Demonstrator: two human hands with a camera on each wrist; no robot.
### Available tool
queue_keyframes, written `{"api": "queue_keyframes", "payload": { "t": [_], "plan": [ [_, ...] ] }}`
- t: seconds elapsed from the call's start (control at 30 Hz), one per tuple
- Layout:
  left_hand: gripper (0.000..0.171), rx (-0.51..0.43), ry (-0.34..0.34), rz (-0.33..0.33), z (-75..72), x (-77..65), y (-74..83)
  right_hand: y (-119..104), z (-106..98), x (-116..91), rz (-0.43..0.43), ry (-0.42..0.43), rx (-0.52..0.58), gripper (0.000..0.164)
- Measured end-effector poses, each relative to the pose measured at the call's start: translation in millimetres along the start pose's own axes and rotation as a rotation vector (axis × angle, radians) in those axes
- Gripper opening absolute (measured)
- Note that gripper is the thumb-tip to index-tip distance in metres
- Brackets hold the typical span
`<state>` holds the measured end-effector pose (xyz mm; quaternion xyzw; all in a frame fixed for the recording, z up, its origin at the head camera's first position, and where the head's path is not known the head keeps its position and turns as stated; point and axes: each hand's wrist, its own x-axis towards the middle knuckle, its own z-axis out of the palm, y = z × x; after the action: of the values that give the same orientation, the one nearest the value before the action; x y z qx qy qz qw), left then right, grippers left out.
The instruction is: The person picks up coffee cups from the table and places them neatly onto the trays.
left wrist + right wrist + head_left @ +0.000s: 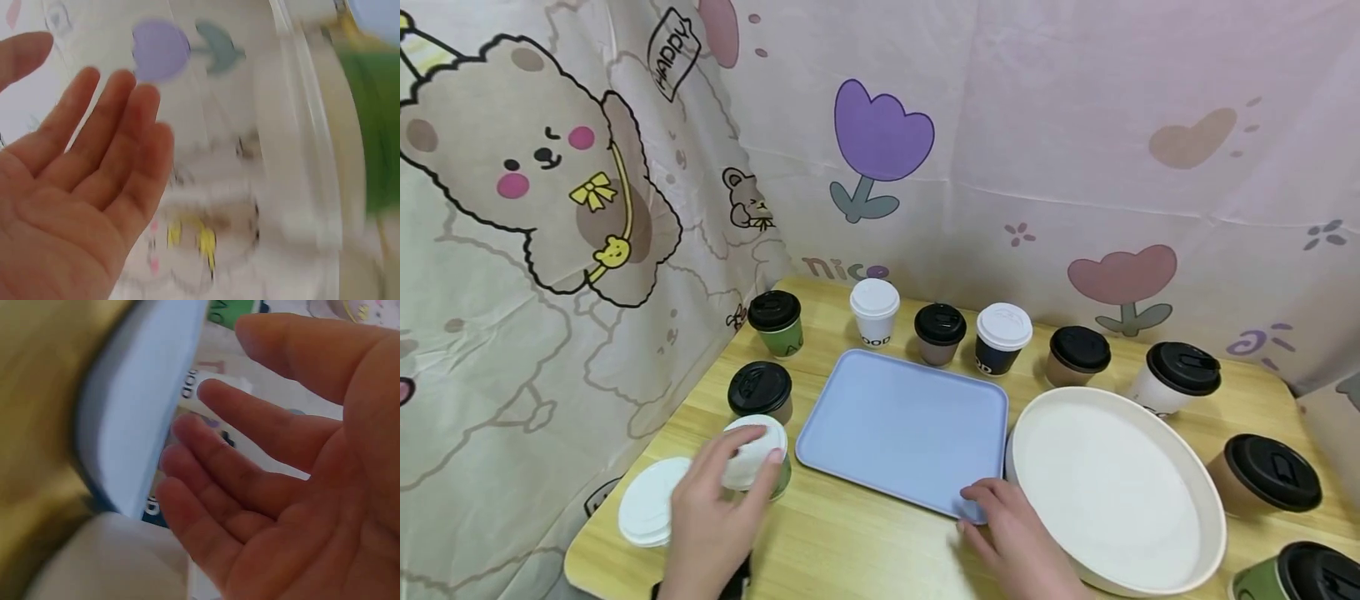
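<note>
A green paper cup (784, 482) with a white lid (747, 468) stands at the left of the table. My left hand (715, 508) hovers over that lid, thumb and fingers spread. In the left wrist view, the left hand (94, 169) shows a bare palm, with the blurred green cup (381, 131) off to the side. Beside it lies a small pile of white lids (647, 504). My right hand (1018, 533) is at the front right corner of the flat blue tray (906, 425). Its fingers are loosely bent in the right wrist view, and whether they touch the rim I cannot tell.
A round white tray (1120, 492) sits right of the blue one. Several lidded cups line the back, including a white cup (875, 312) and a dark cup (1000, 337). Black-lidded cups stand at left (760, 392) and right (1262, 475). Printed cloth (1000, 125) hangs behind.
</note>
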<state>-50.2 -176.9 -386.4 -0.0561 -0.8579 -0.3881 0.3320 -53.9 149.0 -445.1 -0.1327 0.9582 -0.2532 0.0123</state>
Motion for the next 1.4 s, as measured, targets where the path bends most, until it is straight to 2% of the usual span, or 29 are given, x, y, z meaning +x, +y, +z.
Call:
{"api": "queue_keyframes", "payload": {
  "t": [0.07, 0.17, 0.27, 0.43, 0.5, 0.63, 0.73, 0.87, 0.97, 1.03, 1.23, 1.4],
  "plan": [
    [0.048, 0.021, 0.063, -0.061, -13.8, -5.0, -10.6, 3, 7, -1, -0.030, 0.026, -0.027, 0.023],
    [0.062, 0.056, 0.140, -0.086, -27.4, -12.2, -31.0, 8, 15, -1, -0.083, 0.082, -0.061, 0.023],
    [0.079, 0.108, 0.168, -0.110, -34.4, -19.7, -50.8, 13, 22, -2, -0.101, 0.114, -0.076, 0.021],
    [0.108, 0.206, 0.095, -0.322, -39.8, -31.0, -67.5, 17, 30, -1, -0.110, 0.142, -0.086, 0.021],
    [0.115, 0.226, 0.049, -0.375, -40.8, -32.4, -70.9, 17, 32, 0, -0.119, 0.167, -0.091, 0.022],
    [0.118, 0.215, -0.020, -0.401, -43.0, -33.2, -75.9, 18, 36, 0, -0.132, 0.213, -0.099, 0.024],
    [0.115, 0.199, -0.027, -0.416, -44.8, -33.7, -77.7, 19, 37, -1, -0.131, 0.225, -0.104, 0.025],
    [0.111, 0.225, -0.083, -0.494, -47.3, -32.8, -79.0, 19, 37, -2, -0.121, 0.217, -0.108, 0.026],
    [0.109, 0.248, -0.161, -0.522, -46.5, -31.5, -81.1, 19, 37, -2, -0.106, 0.202, -0.103, 0.026],
    [0.108, 0.241, -0.190, -0.526, -43.8, -31.1, -81.8, 19, 37, -2, -0.092, 0.183, -0.099, 0.026],
    [0.109, 0.194, -0.171, -0.555, -33.9, -30.8, -80.2, 17, 37, -2, -0.049, 0.123, -0.079, 0.025],
    [0.111, 0.211, -0.154, -0.590, -31.7, -31.7, -78.6, 15, 37, 0, -0.033, 0.098, -0.072, 0.024]
  ]
}}
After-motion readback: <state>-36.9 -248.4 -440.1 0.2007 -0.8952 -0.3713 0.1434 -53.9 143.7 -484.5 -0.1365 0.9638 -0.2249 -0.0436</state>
